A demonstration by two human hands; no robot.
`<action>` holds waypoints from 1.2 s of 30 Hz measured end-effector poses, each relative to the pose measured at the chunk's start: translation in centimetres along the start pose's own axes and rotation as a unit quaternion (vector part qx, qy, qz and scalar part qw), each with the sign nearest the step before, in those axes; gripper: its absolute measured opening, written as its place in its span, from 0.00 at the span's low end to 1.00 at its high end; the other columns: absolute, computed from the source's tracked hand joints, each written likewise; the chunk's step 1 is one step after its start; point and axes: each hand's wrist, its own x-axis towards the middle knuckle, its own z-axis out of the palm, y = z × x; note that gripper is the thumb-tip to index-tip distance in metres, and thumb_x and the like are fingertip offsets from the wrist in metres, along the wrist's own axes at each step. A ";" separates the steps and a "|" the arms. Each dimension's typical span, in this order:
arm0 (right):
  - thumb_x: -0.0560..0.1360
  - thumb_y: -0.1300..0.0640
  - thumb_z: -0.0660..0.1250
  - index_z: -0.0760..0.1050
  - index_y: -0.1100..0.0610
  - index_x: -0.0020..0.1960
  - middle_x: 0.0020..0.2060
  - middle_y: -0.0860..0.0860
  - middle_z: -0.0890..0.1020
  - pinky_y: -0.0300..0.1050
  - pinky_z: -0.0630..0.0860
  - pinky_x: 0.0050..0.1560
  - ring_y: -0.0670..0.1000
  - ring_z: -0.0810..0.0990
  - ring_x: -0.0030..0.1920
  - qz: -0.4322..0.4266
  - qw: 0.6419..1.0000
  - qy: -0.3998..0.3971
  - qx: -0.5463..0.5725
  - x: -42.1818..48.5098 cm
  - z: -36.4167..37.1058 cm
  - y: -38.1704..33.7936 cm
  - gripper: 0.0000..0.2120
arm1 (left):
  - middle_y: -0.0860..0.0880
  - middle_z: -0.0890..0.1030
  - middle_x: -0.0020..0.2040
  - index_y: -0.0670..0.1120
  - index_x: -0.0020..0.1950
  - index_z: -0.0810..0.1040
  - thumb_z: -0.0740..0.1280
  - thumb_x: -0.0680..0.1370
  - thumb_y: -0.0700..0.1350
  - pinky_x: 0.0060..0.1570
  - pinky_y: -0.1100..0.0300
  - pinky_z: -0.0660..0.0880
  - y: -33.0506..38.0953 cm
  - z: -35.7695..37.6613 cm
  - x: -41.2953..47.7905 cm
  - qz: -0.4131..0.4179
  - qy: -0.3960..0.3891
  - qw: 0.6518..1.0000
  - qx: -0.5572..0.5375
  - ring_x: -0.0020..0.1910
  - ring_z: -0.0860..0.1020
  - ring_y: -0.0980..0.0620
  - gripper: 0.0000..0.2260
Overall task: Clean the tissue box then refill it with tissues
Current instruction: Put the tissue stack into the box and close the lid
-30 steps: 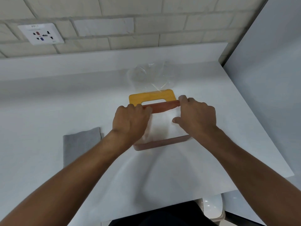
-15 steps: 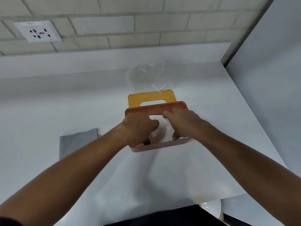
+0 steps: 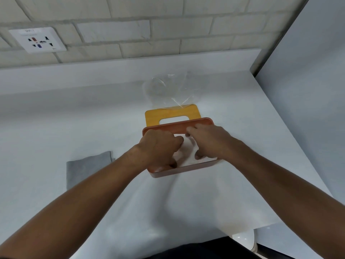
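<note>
Now tissue box (image 3: 183,168) sits mid-bench (image 3: 84,118), lid (image 3: 155,116) just behind. L hand (image 3: 158,146) & R hand (image 3: 210,143) curl fingers down onto tissues (image 3: 188,158) inside; can't tell if gripping or pressing. Risk: uneven push crumples the stack or skids the box.

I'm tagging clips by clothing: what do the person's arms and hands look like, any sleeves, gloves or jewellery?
The left forearm and right forearm are bare, no sleeves in view. The left hand and right hand wear no gloves; no watch, bracelet or ring is visible. A dark garment shows at the bottom edge.
</note>
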 end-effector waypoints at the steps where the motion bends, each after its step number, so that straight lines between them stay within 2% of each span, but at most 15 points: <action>1: 0.64 0.52 0.80 0.69 0.48 0.65 0.56 0.49 0.77 0.46 0.72 0.40 0.54 0.78 0.52 -0.005 1.000 -0.001 -0.007 -0.1 0.2 -0.1 0.34 | 0.52 0.83 0.51 0.54 0.64 0.76 0.71 0.76 0.63 0.36 0.57 0.71 0.0 0.1 0.0 0.002 0.001 1.000 -0.008 0.47 0.82 0.49 0.21; 5: 0.62 0.57 0.80 0.71 0.50 0.63 0.52 0.51 0.77 0.45 0.72 0.38 0.54 0.77 0.46 -0.020 0.999 -0.023 -0.020 0.1 1.0 -0.6 0.33 | 0.51 0.83 0.54 0.53 0.67 0.75 0.73 0.76 0.61 0.38 0.56 0.73 -0.1 0.7 0.2 0.011 -0.024 0.999 -0.020 0.49 0.81 0.48 0.23; 7: 0.63 0.54 0.80 0.70 0.49 0.63 0.54 0.50 0.77 0.46 0.73 0.40 0.53 0.77 0.48 -0.016 1.000 -0.024 -0.007 0.2 0.7 -0.4 0.32 | 0.51 0.83 0.54 0.53 0.64 0.77 0.73 0.77 0.61 0.38 0.56 0.71 -0.3 0.5 0.2 0.017 -0.018 0.999 -0.035 0.51 0.82 0.48 0.20; 9: 0.65 0.48 0.79 0.69 0.47 0.64 0.55 0.47 0.76 0.46 0.73 0.42 0.51 0.76 0.48 -0.013 1.000 -0.022 0.017 -0.1 0.3 -0.3 0.32 | 0.53 0.83 0.53 0.55 0.60 0.78 0.70 0.78 0.58 0.37 0.58 0.68 -0.5 0.3 0.0 0.026 0.001 0.999 -0.040 0.51 0.82 0.50 0.13; 12: 0.66 0.43 0.76 0.70 0.44 0.62 0.56 0.44 0.76 0.46 0.73 0.43 0.49 0.76 0.52 -0.053 0.998 -0.029 0.026 -0.5 0.0 -0.4 0.28 | 0.54 0.83 0.48 0.56 0.53 0.79 0.65 0.82 0.51 0.32 0.61 0.62 -0.5 0.0 -0.6 0.022 0.033 0.998 -0.038 0.45 0.78 0.52 0.04; 15: 0.67 0.42 0.74 0.70 0.43 0.63 0.56 0.42 0.76 0.43 0.68 0.38 0.48 0.76 0.55 -0.064 0.998 -0.025 -0.001 -0.2 0.3 -0.5 0.27 | 0.57 0.77 0.42 0.56 0.46 0.72 0.65 0.80 0.52 0.39 0.59 0.68 -1.0 0.0 -0.7 0.001 0.061 0.994 -0.088 0.46 0.81 0.52 0.04; 17: 0.70 0.45 0.74 0.72 0.44 0.63 0.55 0.43 0.77 0.40 0.63 0.34 0.48 0.76 0.55 -0.075 0.997 -0.016 -0.010 0.1 0.4 -0.3 0.23 | 0.60 0.79 0.43 0.58 0.48 0.74 0.67 0.79 0.61 0.42 0.59 0.70 -1.1 0.2 -0.6 -0.004 0.059 0.991 -0.122 0.48 0.82 0.54 0.08; 19: 0.74 0.49 0.70 0.75 0.45 0.60 0.53 0.44 0.78 0.41 0.61 0.32 0.49 0.78 0.55 -0.096 0.995 -0.003 -0.025 0.4 0.2 -0.2 0.15 | 0.58 0.84 0.49 0.58 0.55 0.78 0.66 0.78 0.66 0.39 0.58 0.70 -0.5 0.7 -0.6 0.002 0.075 0.994 -0.083 0.48 0.83 0.53 0.15; 21: 0.76 0.48 0.68 0.77 0.45 0.57 0.51 0.44 0.80 0.42 0.64 0.33 0.49 0.79 0.53 -0.103 0.994 0.012 -0.030 0.7 0.0 -0.2 0.10 | 0.55 0.85 0.52 0.57 0.58 0.81 0.64 0.82 0.58 0.37 0.58 0.67 0.0 1.0 -0.5 0.017 0.087 0.995 -0.036 0.48 0.83 0.51 0.11; 24: 0.70 0.38 0.70 0.76 0.44 0.56 0.49 0.42 0.79 0.44 0.72 0.38 0.48 0.78 0.49 -0.099 0.995 -0.006 0.006 0.8 0.1 -0.3 0.18 | 0.53 0.85 0.50 0.55 0.55 0.82 0.61 0.83 0.51 0.38 0.57 0.69 -0.4 0.5 -0.3 -0.008 0.079 0.995 -0.055 0.47 0.82 0.50 0.10; 26: 0.70 0.38 0.71 0.76 0.45 0.56 0.48 0.43 0.78 0.42 0.68 0.34 0.49 0.77 0.49 -0.111 0.994 0.002 -0.018 0.6 0.3 -0.5 0.19 | 0.53 0.85 0.49 0.54 0.52 0.80 0.59 0.83 0.51 0.39 0.56 0.70 -0.6 -0.1 -0.2 -0.031 0.086 0.993 -0.081 0.46 0.81 0.48 0.10; 28: 0.74 0.44 0.70 0.76 0.46 0.54 0.46 0.43 0.79 0.40 0.61 0.31 0.50 0.78 0.50 -0.109 0.993 0.037 -0.010 0.5 0.2 -0.2 0.11 | 0.51 0.84 0.48 0.52 0.50 0.75 0.57 0.85 0.52 0.39 0.56 0.68 -0.8 -0.4 -0.2 -0.050 0.099 0.989 -0.096 0.42 0.76 0.47 0.09; 30: 0.77 0.45 0.67 0.77 0.44 0.52 0.44 0.44 0.79 0.42 0.66 0.36 0.51 0.78 0.49 -0.068 0.994 0.073 0.039 0.4 -0.5 0.3 0.07 | 0.50 0.82 0.47 0.53 0.50 0.71 0.58 0.85 0.53 0.39 0.55 0.68 -1.0 -0.8 -0.1 -0.074 0.109 0.985 -0.109 0.40 0.74 0.46 0.07; 34: 0.77 0.42 0.65 0.77 0.42 0.53 0.44 0.45 0.79 0.45 0.68 0.42 0.52 0.77 0.46 -0.006 0.992 0.112 0.060 0.6 -1.0 0.6 0.08 | 0.51 0.82 0.50 0.53 0.62 0.74 0.64 0.83 0.61 0.43 0.54 0.67 -0.9 -1.7 -0.1 -0.101 0.082 0.986 -0.105 0.51 0.82 0.43 0.14; 36: 0.75 0.43 0.69 0.75 0.43 0.48 0.46 0.42 0.80 0.45 0.69 0.42 0.50 0.78 0.49 -0.015 0.992 0.103 0.073 0.5 -0.6 0.6 0.06 | 0.52 0.83 0.52 0.55 0.59 0.77 0.64 0.83 0.57 0.42 0.55 0.67 -0.5 -1.6 -0.1 -0.096 0.094 0.984 -0.117 0.52 0.82 0.44 0.09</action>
